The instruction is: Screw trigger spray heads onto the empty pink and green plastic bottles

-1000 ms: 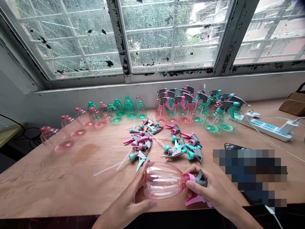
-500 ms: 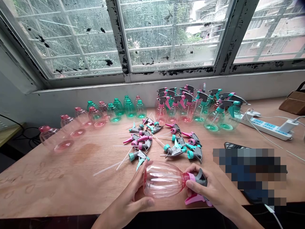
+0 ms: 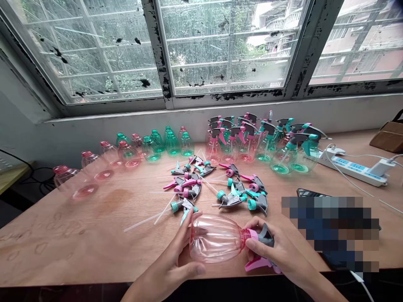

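A clear pink spray bottle (image 3: 215, 239) lies on its side in the air near the table's front edge, its base to the left. My left hand (image 3: 178, 256) is closed around that base, with the thumb below and the fingers behind. At the neck, my right hand (image 3: 270, 247) pinches the pink collar of the grey and pink trigger spray head (image 3: 252, 236). The head sits on the bottle's mouth, and its pink trigger points down. Just beyond the bottle lie loose trigger spray heads (image 3: 233, 197) in pink, teal and grey, with thin clear dip tubes.
Open-necked pink and green bottles (image 3: 105, 167) stand at the back left. Bottles with spray heads (image 3: 245, 142) are grouped at the back right. Farther right are a white power strip (image 3: 355, 165), a phone (image 3: 311, 192) partly behind blurring, cables and a brown box (image 3: 388, 136).
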Demonstrator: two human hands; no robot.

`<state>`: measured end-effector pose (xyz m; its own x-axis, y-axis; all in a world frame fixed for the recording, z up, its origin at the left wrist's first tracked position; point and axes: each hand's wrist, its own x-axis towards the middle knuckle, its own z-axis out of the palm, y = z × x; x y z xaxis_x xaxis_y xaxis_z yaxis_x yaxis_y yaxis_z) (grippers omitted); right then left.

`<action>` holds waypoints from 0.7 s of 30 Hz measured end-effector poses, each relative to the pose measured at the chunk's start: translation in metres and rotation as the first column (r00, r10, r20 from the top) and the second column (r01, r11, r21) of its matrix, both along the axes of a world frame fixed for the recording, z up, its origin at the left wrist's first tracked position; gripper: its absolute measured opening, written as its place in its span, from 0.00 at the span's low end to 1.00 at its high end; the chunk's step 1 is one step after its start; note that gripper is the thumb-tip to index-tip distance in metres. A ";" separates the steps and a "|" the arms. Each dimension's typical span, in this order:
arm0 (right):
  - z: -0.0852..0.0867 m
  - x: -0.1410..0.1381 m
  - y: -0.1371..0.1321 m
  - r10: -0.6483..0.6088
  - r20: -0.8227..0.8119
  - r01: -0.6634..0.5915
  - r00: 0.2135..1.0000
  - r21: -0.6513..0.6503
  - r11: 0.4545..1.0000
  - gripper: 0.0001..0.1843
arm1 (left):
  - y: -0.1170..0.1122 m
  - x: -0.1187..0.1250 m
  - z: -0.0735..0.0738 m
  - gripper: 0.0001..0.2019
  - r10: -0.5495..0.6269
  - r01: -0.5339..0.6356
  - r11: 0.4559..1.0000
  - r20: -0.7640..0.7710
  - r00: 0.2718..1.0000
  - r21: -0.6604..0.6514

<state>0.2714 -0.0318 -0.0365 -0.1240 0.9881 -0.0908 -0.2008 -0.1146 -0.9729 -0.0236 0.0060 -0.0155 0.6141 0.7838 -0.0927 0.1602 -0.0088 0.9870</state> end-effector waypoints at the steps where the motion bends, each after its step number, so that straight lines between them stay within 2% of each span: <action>1: 0.000 0.000 0.000 0.002 -0.002 -0.002 1.000 -0.001 1.000 0.20 | 0.000 0.000 0.000 0.50 0.005 -0.005 1.000 -0.003 1.000 0.003; 4: 0.001 0.000 0.000 0.003 -0.001 -0.003 1.000 0.009 1.000 0.19 | 0.000 -0.001 0.000 0.47 0.007 -0.005 0.999 -0.051 0.999 0.032; 11: 0.000 0.000 0.001 0.001 -0.009 -0.001 1.000 0.015 1.000 0.19 | 0.000 0.000 0.001 0.47 0.004 0.004 0.995 -0.074 0.997 0.096; 14: -0.001 0.001 0.001 0.000 -0.012 0.000 1.000 0.012 1.000 0.20 | 0.000 0.000 0.002 0.51 0.004 -0.002 0.999 -0.045 0.999 0.052; 17: -0.001 0.001 0.001 0.007 -0.017 -0.007 1.000 0.013 1.000 0.20 | 0.000 -0.001 0.003 0.48 -0.008 0.008 1.000 -0.017 1.000 -0.003; 21: 0.000 0.001 0.001 0.013 -0.008 -0.013 1.000 0.008 1.000 0.20 | -0.001 -0.001 0.003 0.46 -0.014 0.016 1.000 -0.049 0.999 0.023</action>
